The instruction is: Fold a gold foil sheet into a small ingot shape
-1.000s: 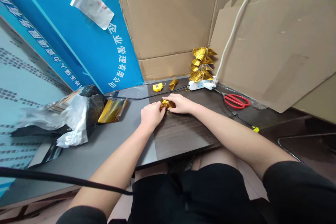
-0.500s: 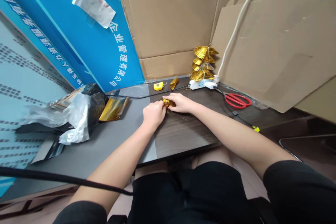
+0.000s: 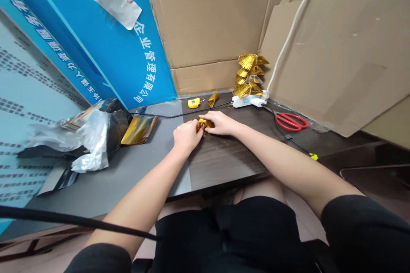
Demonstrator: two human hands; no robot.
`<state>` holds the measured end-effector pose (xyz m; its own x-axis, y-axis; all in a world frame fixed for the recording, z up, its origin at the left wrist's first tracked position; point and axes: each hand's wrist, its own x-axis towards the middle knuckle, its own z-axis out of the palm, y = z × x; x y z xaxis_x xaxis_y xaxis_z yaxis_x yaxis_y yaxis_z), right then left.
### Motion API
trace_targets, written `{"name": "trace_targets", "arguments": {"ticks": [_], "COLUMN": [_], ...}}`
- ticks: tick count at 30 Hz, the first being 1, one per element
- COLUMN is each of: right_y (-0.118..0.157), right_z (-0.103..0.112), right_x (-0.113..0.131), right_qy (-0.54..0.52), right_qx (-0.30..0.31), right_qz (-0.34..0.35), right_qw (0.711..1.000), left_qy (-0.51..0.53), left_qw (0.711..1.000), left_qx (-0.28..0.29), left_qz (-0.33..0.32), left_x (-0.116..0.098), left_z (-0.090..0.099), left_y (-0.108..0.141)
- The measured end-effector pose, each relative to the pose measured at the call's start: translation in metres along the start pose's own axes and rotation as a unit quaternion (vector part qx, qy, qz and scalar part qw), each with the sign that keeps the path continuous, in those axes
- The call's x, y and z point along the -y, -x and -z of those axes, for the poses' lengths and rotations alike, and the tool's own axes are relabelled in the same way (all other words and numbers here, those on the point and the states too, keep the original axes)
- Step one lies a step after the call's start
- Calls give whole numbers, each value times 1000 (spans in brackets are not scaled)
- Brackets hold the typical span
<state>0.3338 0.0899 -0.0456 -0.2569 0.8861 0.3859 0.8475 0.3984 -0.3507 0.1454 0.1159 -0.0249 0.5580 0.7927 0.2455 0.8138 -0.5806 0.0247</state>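
Note:
A piece of folded gold foil paper (image 3: 203,124) lies low over the dark wood desk, partly hidden by my fingers. My left hand (image 3: 187,137) is closed on its left end. On the right end, my right hand (image 3: 220,123) grips it with thumb and fingers. Pale crumbs are scattered on the desk just below my right hand. Behind my hands lie a yellow tape measure (image 3: 194,103) and a small folded gold piece (image 3: 213,99). Several fan-shaped gold foil pieces (image 3: 249,76) are stacked at the back.
A white power strip (image 3: 245,101) stands under the gold stack, its black cable running leftward. Red-handled scissors (image 3: 292,121) lie at the right. On the left are gold foil sheets (image 3: 138,130) and a crumpled plastic bag (image 3: 96,136). Cardboard (image 3: 211,21) walls the back.
The gold foil paper between my hands shows a little more, its middle looking pleated now. My hands have hardly moved; the whole view has shifted slightly.

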Motion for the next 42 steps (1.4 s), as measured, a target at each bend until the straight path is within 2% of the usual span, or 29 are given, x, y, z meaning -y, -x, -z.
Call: {"name": "trace_targets", "arguments": {"ticks": [11,24,34,42], "right_y": [0,1,3,4], "right_z": [-2,-6,-4,-5], "right_x": [3,-10,-11,-12], "right_qy": [-1,-25,-31,-42], "right_qx": [-3,-7,-11,-16], "right_qz": [-2,35,34,32], "right_qw": [1000,999,999,999], "left_qy": [10,36,79,91], "left_qw": [1000,995,996,993], "left_qx": [2,-2,-23,-35], "left_qz": [-1,-91,-41,-68], "left_x": [1,0,12,11], "left_z": [-4,-6,-6,-9], "left_y": [-2,2,-1,-2]}}
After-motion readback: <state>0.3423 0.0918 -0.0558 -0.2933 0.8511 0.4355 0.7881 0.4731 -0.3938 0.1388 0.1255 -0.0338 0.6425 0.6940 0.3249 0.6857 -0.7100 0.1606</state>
